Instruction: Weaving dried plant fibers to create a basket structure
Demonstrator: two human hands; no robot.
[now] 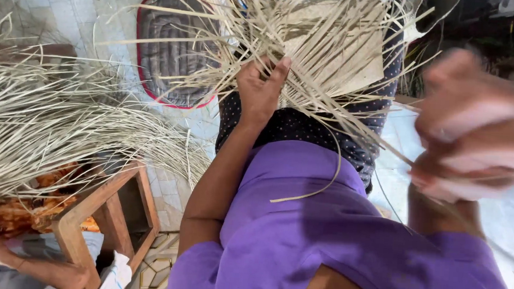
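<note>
Pale straw strips [311, 40] are fanning over the person's lap, mid-frame. Left hand [261, 88] is pinning the woven mat [346, 55], grip clenched on strips; blurred right hand [478, 128] is drawing one strand taut, best kept flat and snug.

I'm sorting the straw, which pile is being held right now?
The half-woven mat on the lap, pressed by the left hand; the loose straw pile at left lies untouched.
</note>
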